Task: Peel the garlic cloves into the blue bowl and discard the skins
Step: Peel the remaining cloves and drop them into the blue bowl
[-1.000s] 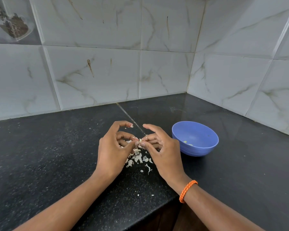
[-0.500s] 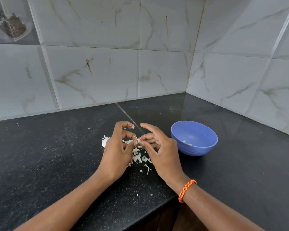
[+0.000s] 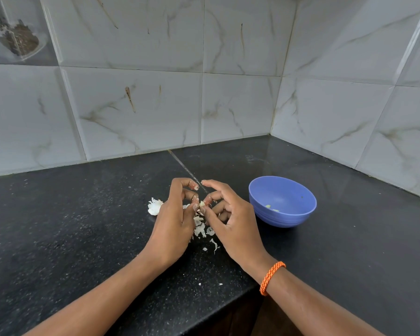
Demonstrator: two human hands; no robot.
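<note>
My left hand (image 3: 174, 224) and my right hand (image 3: 230, 221) meet over the black counter, and both pinch one small pale garlic clove (image 3: 202, 204) between their fingertips. Loose white garlic skins (image 3: 200, 229) lie scattered on the counter under and between the hands. A bigger white piece of garlic (image 3: 154, 206) sits just left of my left hand, partly hidden by it. The blue bowl (image 3: 283, 214) stands right of my right hand, a short gap away, with a few peeled pale bits inside.
The black granite counter (image 3: 83, 226) fills a tiled wall corner at the back and right. Its front edge runs close below my wrists. An orange braided band (image 3: 271, 277) circles my right wrist.
My hands have stayed together on the clove with small finger shifts. The left hand has moved slightly right, which uncovers the white garlic piece at its left.
</note>
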